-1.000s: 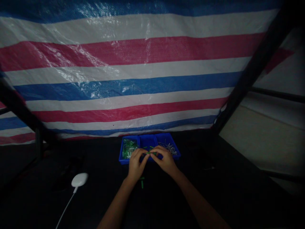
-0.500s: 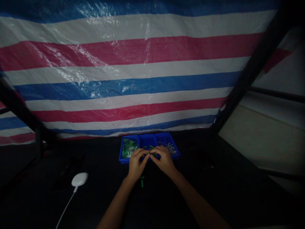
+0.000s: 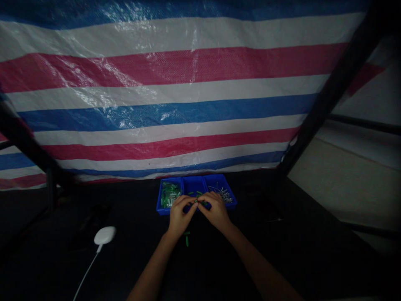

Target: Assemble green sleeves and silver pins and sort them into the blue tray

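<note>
My left hand [image 3: 180, 214] and my right hand [image 3: 217, 209] meet fingertip to fingertip over the front edge of a blue tray [image 3: 165, 212]. Pinched between them is a small green piece [image 3: 196, 201], seen nearly end-on. The tray has three compartments: green pieces in clear bags [image 3: 170, 193] at left, a few loose green pieces [image 3: 199, 193] in the middle, partly behind my fingers, and metal screws or nails [image 3: 224, 194] at right. Green pieces [image 3: 187, 239] lie on the dark table below my hands.
A white rounded device [image 3: 105, 235] with a cable rests on the dark table [image 3: 131, 259] at the left. Behind the tray hangs a striped plastic sheet [image 3: 175, 96], with dark frame bars [image 3: 326, 94] at its sides. A flat dark object lies at the right.
The small green piece and my fingertips have shifted very slightly to the right. Otherwise the hands keep the same pose and the tray has not moved.
</note>
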Demonstrator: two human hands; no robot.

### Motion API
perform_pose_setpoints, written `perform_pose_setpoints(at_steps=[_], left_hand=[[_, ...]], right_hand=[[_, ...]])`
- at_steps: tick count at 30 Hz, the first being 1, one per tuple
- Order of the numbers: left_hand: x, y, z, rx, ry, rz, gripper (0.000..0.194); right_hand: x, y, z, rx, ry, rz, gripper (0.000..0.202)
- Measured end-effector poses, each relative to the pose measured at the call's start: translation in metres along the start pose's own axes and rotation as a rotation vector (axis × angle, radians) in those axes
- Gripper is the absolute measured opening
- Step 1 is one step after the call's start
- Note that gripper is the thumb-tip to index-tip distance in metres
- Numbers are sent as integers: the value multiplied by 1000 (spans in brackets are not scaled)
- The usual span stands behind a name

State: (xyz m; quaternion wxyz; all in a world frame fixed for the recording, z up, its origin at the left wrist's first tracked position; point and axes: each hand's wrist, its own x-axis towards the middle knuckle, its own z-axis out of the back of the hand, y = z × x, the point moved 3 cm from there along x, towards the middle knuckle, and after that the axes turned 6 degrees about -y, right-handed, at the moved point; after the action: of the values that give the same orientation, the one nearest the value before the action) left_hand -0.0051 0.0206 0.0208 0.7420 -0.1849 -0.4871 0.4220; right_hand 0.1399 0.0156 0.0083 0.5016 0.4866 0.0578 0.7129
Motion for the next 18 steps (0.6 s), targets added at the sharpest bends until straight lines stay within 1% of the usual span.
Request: perform_pose_setpoints(at_steps=[7, 18], left_hand=[[0, -3, 2, -9, -4, -17, 16], [0, -4, 2, 47, -27, -32, 15]], right_hand=[[1, 1, 1, -11, -2, 7, 7], [4, 2, 4, 6, -10, -15, 10]])
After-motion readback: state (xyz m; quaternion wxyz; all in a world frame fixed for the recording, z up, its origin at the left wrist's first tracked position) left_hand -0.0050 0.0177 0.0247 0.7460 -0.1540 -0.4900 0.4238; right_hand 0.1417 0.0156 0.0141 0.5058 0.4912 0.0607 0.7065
